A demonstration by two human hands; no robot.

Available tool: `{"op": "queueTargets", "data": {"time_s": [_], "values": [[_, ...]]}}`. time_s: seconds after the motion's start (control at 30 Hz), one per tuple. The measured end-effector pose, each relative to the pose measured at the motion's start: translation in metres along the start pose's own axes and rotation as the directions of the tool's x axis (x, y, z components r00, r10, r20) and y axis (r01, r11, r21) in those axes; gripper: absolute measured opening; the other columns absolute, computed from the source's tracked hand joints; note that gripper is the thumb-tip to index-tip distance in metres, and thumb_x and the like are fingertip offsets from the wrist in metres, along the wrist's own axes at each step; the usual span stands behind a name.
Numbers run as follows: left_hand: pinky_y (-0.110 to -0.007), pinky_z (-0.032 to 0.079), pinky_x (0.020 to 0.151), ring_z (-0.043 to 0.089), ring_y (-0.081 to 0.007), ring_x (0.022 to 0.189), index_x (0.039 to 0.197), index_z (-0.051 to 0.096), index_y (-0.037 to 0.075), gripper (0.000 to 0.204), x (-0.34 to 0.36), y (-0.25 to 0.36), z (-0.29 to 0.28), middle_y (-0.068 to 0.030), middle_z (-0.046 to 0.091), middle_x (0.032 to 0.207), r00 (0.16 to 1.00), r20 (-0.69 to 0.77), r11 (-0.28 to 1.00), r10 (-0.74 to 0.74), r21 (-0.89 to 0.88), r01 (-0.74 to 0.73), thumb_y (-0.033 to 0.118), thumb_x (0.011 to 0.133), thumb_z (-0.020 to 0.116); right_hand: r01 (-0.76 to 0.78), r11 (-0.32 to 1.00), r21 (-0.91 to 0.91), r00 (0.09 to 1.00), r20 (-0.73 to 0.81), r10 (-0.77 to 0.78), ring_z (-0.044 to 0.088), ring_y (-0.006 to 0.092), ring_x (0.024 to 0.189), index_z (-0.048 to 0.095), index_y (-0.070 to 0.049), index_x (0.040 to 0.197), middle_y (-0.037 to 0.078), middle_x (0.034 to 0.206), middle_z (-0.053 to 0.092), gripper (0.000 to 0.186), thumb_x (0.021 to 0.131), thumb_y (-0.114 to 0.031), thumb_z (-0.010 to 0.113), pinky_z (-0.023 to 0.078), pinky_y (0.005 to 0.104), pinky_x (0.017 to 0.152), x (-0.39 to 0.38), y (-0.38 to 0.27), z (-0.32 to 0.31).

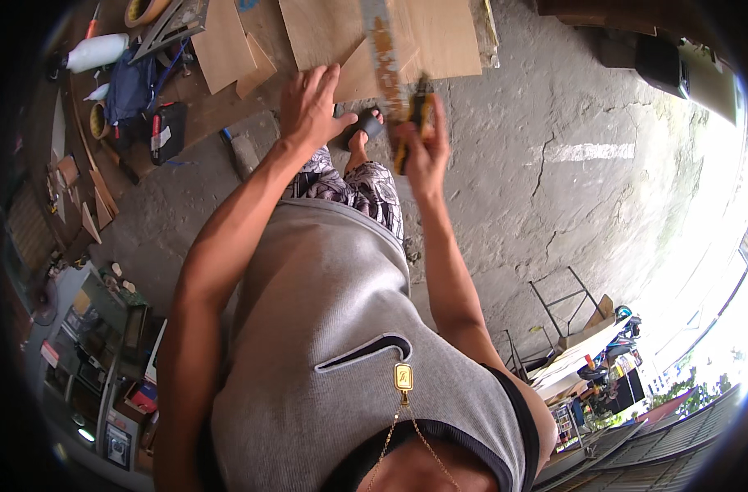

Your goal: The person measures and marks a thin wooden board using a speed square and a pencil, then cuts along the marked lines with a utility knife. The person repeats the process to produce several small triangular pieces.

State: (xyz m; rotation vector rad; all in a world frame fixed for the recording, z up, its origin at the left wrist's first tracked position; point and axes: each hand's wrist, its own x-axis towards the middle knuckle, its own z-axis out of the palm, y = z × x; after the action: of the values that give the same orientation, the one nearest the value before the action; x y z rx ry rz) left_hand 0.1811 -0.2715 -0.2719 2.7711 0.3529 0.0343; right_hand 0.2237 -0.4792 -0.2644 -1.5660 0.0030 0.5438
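Note:
My right hand (427, 148) is wrapped around the black and yellow handle of a handsaw (380, 51), slightly blurred. Its long grey blade, patched with rust, reaches away from me across a light plywood sheet (449, 41). At the sheet's near edge, my left hand (310, 107) is open, fingertips at the wood and thumb stretched toward the blade. A smaller pointed piece of plywood (359, 75) lies between that hand and the blade. Whether the saw teeth touch the wood, I cannot tell.
Left on the workbench (202, 119) are plywood offcuts (224, 49), a white bottle (98, 52), a dark blue cloth bag (132, 86) and a black case (168, 133). My sandalled foot (364, 123) shows below the plywood. Cracked concrete floor (505, 164) stretches to the right, with a metal frame (567, 299) farther back.

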Motion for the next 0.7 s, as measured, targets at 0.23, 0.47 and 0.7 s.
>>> {"op": "queueTargets", "data": {"time_s": [0.23,0.47,0.7], "values": [[-0.043,0.049,0.085,0.06,-0.0325,0.099,0.109,0.059,0.005,0.06,0.015,-0.022,0.004,-0.0148,0.062,0.104,0.99,0.077,0.949,-0.119,-0.284,0.136,0.02,0.058,0.086,0.111,0.959,-0.26,0.992,-0.035,-0.124,0.059,0.0096,0.076,0.037,-0.011,0.147,0.006,0.091,0.067,0.059,0.092,-0.007,0.058,0.049,0.0256,0.065,0.073,-0.003,-0.06],[-0.036,0.048,0.085,0.061,-0.0242,0.1,0.115,0.042,0.009,0.071,-0.047,-0.071,-0.047,-0.0103,0.061,0.103,0.866,0.249,0.748,-0.433,-0.438,0.499,0.008,0.058,0.084,0.453,0.465,-0.761,0.865,0.248,-0.436,0.065,0.0427,0.092,0.043,-0.015,0.142,0.026,0.104,0.065,0.056,0.088,-0.01,0.06,0.051,0.0502,0.078,0.089,-0.015,-0.002],[-0.034,0.052,0.077,0.066,-0.0258,0.091,0.111,0.05,0.006,0.055,-0.057,-0.032,-0.106,-0.0136,0.066,0.1,0.859,-0.05,0.575,-0.509,-0.763,0.296,0.031,0.073,0.082,0.519,0.222,-0.825,0.822,0.411,-0.394,0.057,0.0377,0.109,0.05,-0.007,0.134,0.023,0.117,0.06,0.047,0.091,-0.026,0.058,0.044,0.045,0.093,0.128,-0.042,0.066]]}}
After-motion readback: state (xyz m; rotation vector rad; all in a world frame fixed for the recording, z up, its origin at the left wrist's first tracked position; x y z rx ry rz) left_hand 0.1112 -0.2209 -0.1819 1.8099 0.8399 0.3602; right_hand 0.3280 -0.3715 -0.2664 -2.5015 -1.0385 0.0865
